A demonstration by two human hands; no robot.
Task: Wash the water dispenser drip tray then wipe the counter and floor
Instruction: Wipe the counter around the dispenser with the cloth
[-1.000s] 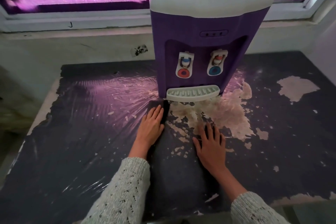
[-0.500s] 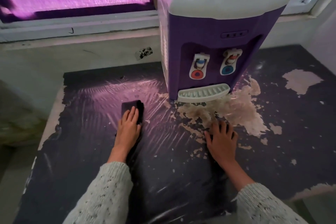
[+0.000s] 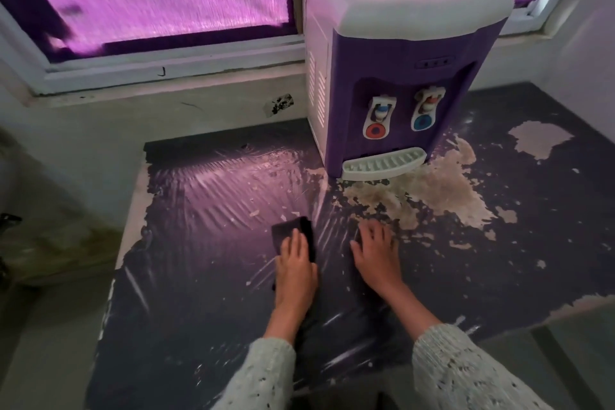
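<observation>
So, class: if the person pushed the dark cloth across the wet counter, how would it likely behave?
The dark cloth looks folded and lies flat under the left hand, so it is probably soft and floppy. The counter shows wet streaks, so the cloth would likely slide easily. Flat and low, it should not roll or tip.

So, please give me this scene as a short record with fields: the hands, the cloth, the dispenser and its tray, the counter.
left hand: flat, pressing the dark cloth on the counter
right hand: flat on the counter, holds nothing
water dispenser: purple and white, upright at the back
drip tray: in place under the taps
counter: dark, wet streaks, pale worn patches
</observation>
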